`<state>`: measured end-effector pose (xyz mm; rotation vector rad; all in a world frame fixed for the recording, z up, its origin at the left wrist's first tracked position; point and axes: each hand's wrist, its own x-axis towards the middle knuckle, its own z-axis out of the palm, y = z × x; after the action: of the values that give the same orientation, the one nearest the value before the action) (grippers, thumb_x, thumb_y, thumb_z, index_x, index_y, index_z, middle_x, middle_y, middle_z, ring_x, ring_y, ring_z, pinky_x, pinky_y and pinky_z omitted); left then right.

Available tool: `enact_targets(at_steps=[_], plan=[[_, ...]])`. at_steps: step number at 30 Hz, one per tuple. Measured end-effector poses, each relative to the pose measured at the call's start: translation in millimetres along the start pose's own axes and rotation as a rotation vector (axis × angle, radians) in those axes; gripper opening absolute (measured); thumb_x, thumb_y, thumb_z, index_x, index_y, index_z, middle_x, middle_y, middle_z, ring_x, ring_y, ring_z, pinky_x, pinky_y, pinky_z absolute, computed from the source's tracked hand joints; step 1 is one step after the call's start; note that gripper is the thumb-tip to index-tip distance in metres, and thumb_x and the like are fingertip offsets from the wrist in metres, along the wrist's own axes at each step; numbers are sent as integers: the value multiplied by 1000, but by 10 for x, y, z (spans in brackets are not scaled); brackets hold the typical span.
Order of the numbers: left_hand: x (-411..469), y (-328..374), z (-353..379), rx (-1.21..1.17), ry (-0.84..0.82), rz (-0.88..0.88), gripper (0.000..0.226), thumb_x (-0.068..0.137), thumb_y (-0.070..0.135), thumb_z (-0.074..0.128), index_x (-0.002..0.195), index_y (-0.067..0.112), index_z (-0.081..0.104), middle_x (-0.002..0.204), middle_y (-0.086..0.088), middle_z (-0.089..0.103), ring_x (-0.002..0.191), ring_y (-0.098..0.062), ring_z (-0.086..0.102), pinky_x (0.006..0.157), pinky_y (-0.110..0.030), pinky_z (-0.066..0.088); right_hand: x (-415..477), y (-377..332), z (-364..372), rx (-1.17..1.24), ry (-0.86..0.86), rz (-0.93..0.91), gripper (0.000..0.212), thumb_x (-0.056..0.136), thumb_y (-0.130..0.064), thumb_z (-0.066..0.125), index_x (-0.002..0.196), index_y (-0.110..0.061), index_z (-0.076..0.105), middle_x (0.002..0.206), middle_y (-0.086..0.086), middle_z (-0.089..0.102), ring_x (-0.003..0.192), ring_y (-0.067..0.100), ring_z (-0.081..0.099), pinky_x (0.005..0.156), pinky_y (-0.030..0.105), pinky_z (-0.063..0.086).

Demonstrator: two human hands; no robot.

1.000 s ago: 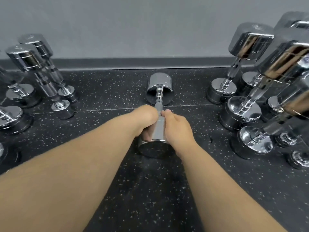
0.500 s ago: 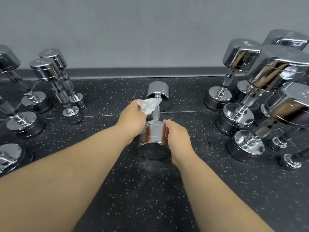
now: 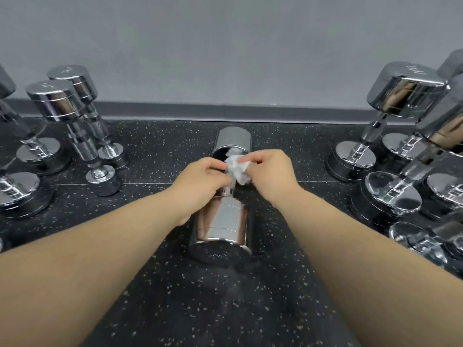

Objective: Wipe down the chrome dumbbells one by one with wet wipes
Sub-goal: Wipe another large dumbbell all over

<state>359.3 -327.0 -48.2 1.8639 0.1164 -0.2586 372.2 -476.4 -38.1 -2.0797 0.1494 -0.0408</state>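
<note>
- Chrome dumbbell (image 3: 221, 221) lies on its side on the floor (image 3: 155, 309), in the middle between my forearms. One head points toward me and the other toward the wall (image 3: 225, 46).
- Its handle is mostly hidden under my hands. Only a short stretch shows, just beyond the near head.
- The white wet wipe (image 3: 238, 170) is crumpled and sits over the handle, between my two hands. I cannot tell whether it touches the metal.
- My left hand (image 3: 203, 179) is curled, and its fingers (image 3: 216, 166) pinch the left side of the wipe.
- My right hand (image 3: 271, 171) is curled too, its fingers (image 3: 248, 160) pinching the wipe's upper right edge.
- The floor is black rubber flecked with pale specks, and a thin seam runs across it under my hands.
- The left cluster (image 3: 75, 126) of chrome dumbbells stands on end, well apart from the one I am working on.
- The right cluster (image 3: 390, 116) also stands on end. These are packed close together, their heads mirroring the room.
- The wall is plain grey, with a dark skirting (image 3: 175, 112) along its foot, just behind the far head.
</note>
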Motion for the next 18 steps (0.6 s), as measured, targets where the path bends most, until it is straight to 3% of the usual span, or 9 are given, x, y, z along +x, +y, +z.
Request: enact_targets(at_steps=[3, 6, 7, 9, 12, 14, 16, 18], plan=[[93, -161, -34, -83, 35, -23, 10, 86, 11, 69, 92, 19, 67, 91, -1, 73, 89, -16, 67, 84, -29, 53, -50, 67, 185, -64, -187, -107, 30, 85, 0, 63, 98, -21, 80, 109, -16, 71, 78, -3, 60, 67, 3, 40], [211, -280, -106, -341, 33, -105, 17, 88, -4, 58, 85, 9, 67, 78, -5, 72, 73, -14, 69, 63, -20, 55, -102, 124, 244, 185, -379, 46, 22, 86, -8, 65, 88, -23, 80, 111, -22, 69, 90, 0, 62, 88, 21, 50], [254, -329, -133, -399, 41, -131, 18, 89, -4, 55, 88, 9, 68, 80, -6, 72, 71, -14, 70, 60, -19, 55, -71, 132, 263, 161, -376, 23, 21, 88, -8, 64, 89, -21, 79, 106, -19, 67, 89, 2, 60, 89, 23, 49], [339, -408, -157, -464, 43, -176, 17, 91, 0, 54, 92, 10, 68, 86, -6, 73, 75, -14, 72, 62, -19, 56, 53, 126, 305, -57, -249, -140, 22, 91, -4, 61, 98, -16, 78, 94, -15, 56, 87, 2, 53, 80, 9, 40], [403, -467, -170, -497, -4, -207, 13, 93, 4, 56, 94, 11, 67, 92, -5, 74, 88, -15, 72, 74, -21, 57, 248, 51, 363, -199, -74, -231, 24, 89, -6, 65, 107, -17, 76, 102, -9, 55, 95, 5, 52, 74, -1, 33], [400, -446, -177, -490, -57, -201, 15, 92, 3, 55, 97, 11, 67, 93, -5, 73, 85, -14, 71, 78, -22, 58, 243, 94, 352, -187, -135, -265, 24, 89, -5, 65, 107, -18, 77, 108, -8, 61, 101, 4, 55, 84, -2, 35], [375, -422, -189, -487, -97, -189, 21, 90, 0, 54, 104, 7, 68, 90, -9, 72, 77, -15, 70, 73, -21, 58, 64, 138, 281, -133, -300, -260, 24, 92, -6, 65, 105, -22, 78, 116, -13, 68, 108, -1, 59, 94, 2, 37], [354, -419, -216, -494, -83, -208, 25, 90, -3, 53, 109, 4, 68, 84, -12, 71, 68, -18, 68, 65, -26, 57, -102, 128, 213, -25, -463, -201, 25, 93, -9, 66, 98, -29, 79, 113, -19, 70, 106, -5, 63, 92, 2, 39]])
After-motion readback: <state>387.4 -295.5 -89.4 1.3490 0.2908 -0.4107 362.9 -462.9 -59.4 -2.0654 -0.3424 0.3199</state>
